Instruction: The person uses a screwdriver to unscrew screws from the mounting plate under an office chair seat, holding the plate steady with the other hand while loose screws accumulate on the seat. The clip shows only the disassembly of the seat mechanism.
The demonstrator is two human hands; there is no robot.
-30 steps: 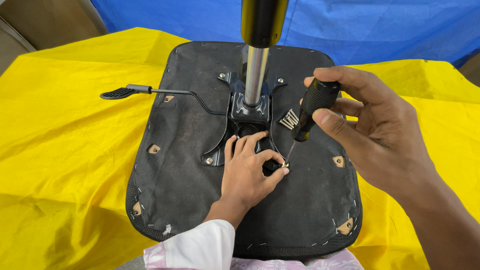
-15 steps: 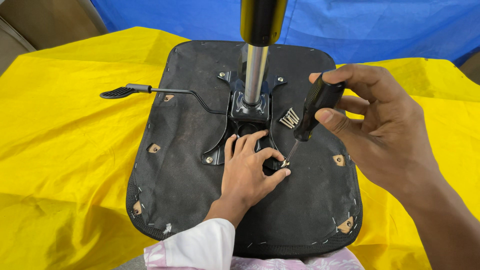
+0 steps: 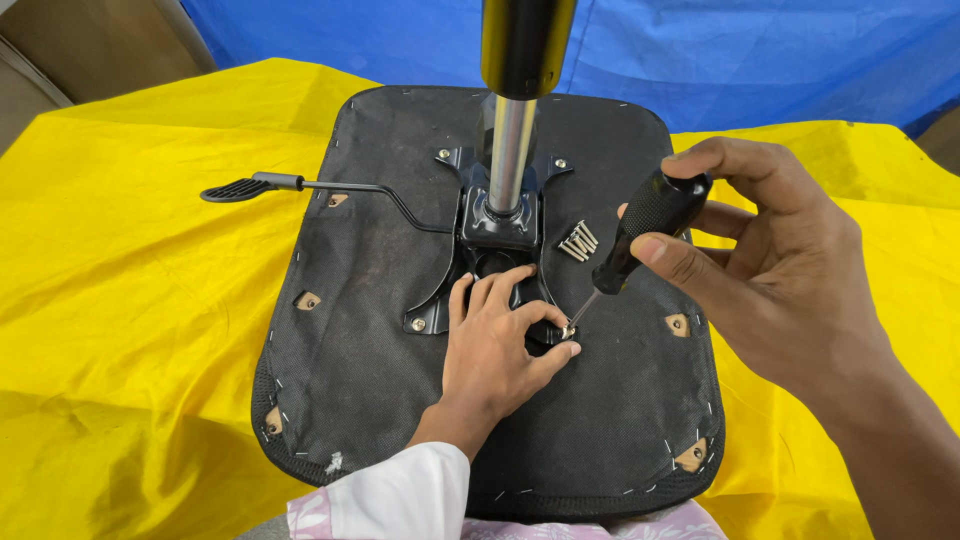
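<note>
Seat (image 3: pixel 360 330), black underside up, lies on yellow cloth (image 3: pixel 130 330); blue cloth (image 3: pixel 760 50) behind. Right hand (image 3: pixel 780 270) has fingers closed round the black handle of a screwdriver (image 3: pixel 640 225); tip angled down to a screw (image 3: pixel 568 328) at the near right arm of the plate (image 3: pixel 495 245). Left hand (image 3: pixel 495 345) rests flat on the plate, fingers loosely spread; thumb and forefinger pinch beside the screw. Spare screws (image 3: pixel 578 241) lie just right of the column (image 3: pixel 512 150); lever (image 3: pixel 300 186) extends left.
</note>
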